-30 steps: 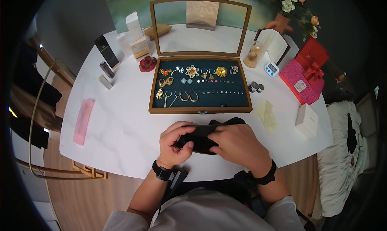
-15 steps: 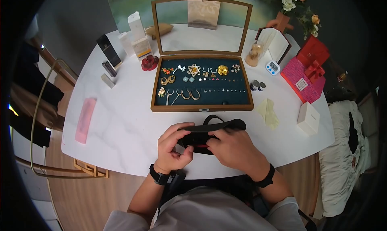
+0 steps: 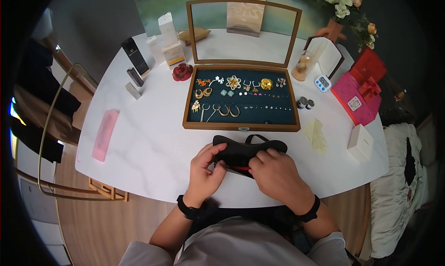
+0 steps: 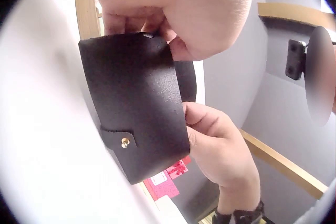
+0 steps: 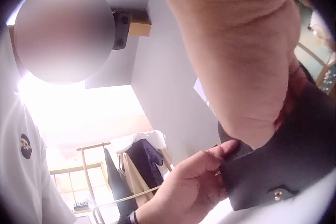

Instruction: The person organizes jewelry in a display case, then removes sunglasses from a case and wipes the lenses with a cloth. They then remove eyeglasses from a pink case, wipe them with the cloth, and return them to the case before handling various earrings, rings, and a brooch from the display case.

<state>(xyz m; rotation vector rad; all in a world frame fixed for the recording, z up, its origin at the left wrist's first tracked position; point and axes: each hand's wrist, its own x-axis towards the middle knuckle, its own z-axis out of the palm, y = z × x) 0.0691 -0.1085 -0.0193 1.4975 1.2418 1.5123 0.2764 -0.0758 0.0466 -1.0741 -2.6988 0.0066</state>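
A black leather pouch [image 3: 234, 149] with its flap up is held above the table's near edge. The left hand [image 3: 204, 174] pinches its left side between thumb and fingers; the right hand [image 3: 278, 175] has curled fingers at its right part, over the opening. Something red shows inside the opening. In the left wrist view the pouch [image 4: 136, 92] shows a strap with a gold stud, the left hand [image 4: 184, 8] above and the right hand [image 4: 220, 150] at its side. The right wrist view shows the pouch [image 5: 294, 150] beside the right hand [image 5: 241, 56], whose fingertips are hidden.
Beyond the pouch, an open glass-lidded case [image 3: 241, 126] holds rows of earrings and brooches. A pink strip [image 3: 105, 135], small boxes [image 3: 135, 57] and a red flower [image 3: 182, 72] stand left. Right are a yellowish cloth [image 3: 315, 136], white box [image 3: 360, 144], timer [image 3: 322, 83] and pink gift box [image 3: 354, 99].
The head view has shifted, so the table things appear farther right. The pouch's flap stands higher and more of its front shows; both hands still hold the pouch.
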